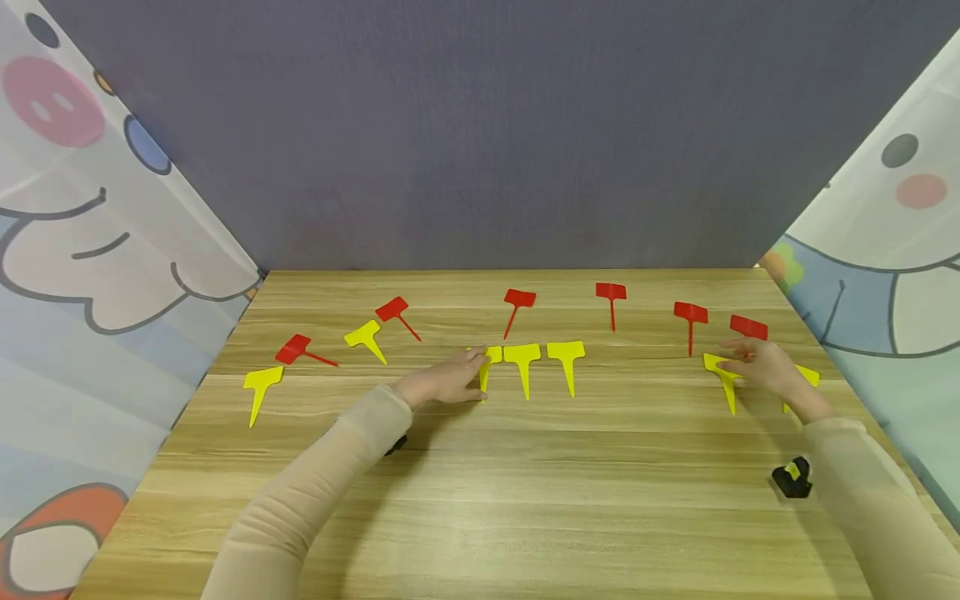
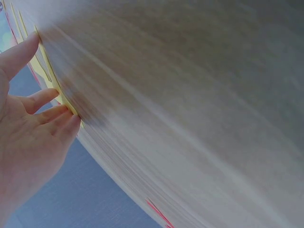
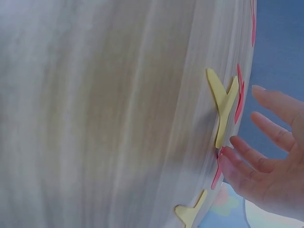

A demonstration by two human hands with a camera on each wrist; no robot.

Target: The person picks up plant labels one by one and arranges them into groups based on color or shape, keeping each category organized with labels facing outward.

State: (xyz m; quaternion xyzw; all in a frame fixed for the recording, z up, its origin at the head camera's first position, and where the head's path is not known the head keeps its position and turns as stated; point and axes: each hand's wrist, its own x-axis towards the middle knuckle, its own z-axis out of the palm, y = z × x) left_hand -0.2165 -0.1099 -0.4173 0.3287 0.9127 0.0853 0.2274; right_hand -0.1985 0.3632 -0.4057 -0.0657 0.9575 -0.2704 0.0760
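My left hand [image 1: 447,377] reaches over a yellow T-shaped plant label [image 1: 491,357] lying on the wooden table, partly covering it. In the left wrist view, the fingertips touch the label's wide head [image 2: 66,100] and the thumb is by its stem's tip. Two more yellow labels [image 1: 522,353] [image 1: 566,350] lie in line to its right. My right hand [image 1: 768,367], fingers spread and holding nothing, is over the table's right side between a yellow label [image 1: 722,367] and another yellow label [image 1: 809,376] that it partly hides. A red label [image 1: 748,326] lies just beyond it.
Several red labels [image 1: 611,291] are spread along the table's back, near a grey panel [image 1: 510,142]. Two yellow labels [image 1: 262,380] [image 1: 365,334] lie at the left. A small black object [image 1: 792,478] is beside the right sleeve. Cartoon-printed curtains [image 1: 892,242] flank the table.
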